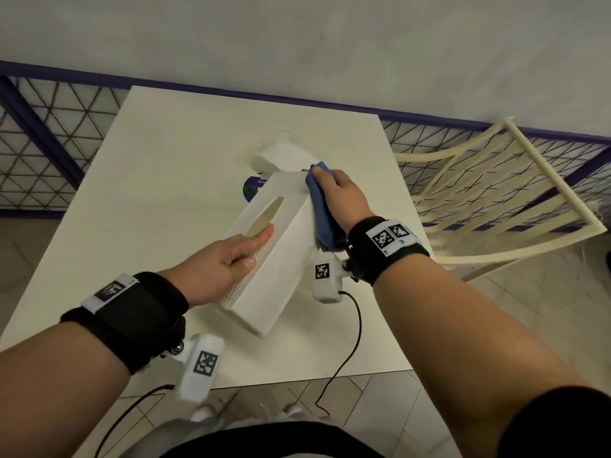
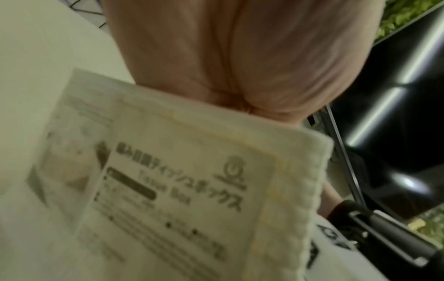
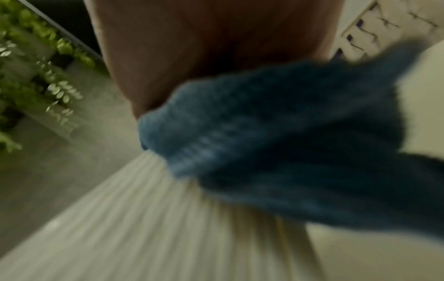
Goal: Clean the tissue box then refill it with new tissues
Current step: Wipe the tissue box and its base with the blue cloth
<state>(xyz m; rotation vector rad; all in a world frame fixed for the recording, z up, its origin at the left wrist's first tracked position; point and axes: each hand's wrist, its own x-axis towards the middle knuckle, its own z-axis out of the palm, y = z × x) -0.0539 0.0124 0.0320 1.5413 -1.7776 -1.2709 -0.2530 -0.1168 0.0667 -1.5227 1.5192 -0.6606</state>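
Nearest, the left hand [image 1: 215, 262] forms one grip on the tissue box [image 1: 264, 259]: its thumb lies along the slotted top face, tip just at the near end of the oval opening, and the rest of the hand wraps the box's left side. The fingers beneath are hidden in the head view. The left wrist view shows the palm against the box's underside, where a printed label [image 2: 168, 190] is stuck; that view is blurred.

The tissue box is white and ribbed, lifted off the table [image 1: 139, 200] and tilted, its near end low by the left wrist and its far end higher, toward the middle of the table. It lies between the two hands.

Farther on and to the right, the right hand [image 1: 340, 196] presses a blue cloth [image 1: 322, 209] against the box's right side near the far upper corner. The fingers curl over the cloth's far end, so this grip is closed round the cloth, and the loose end of the cloth hangs back toward the right wrist. The right wrist view, also blurred, shows the cloth bunched against the ribbed wall.

Beyond the box, a white pack of tissues [image 1: 284, 157] rests on the table, and a round purple sticker [image 1: 253, 190] shows beside it. At far right stands a cream slatted chair [image 1: 496, 193].
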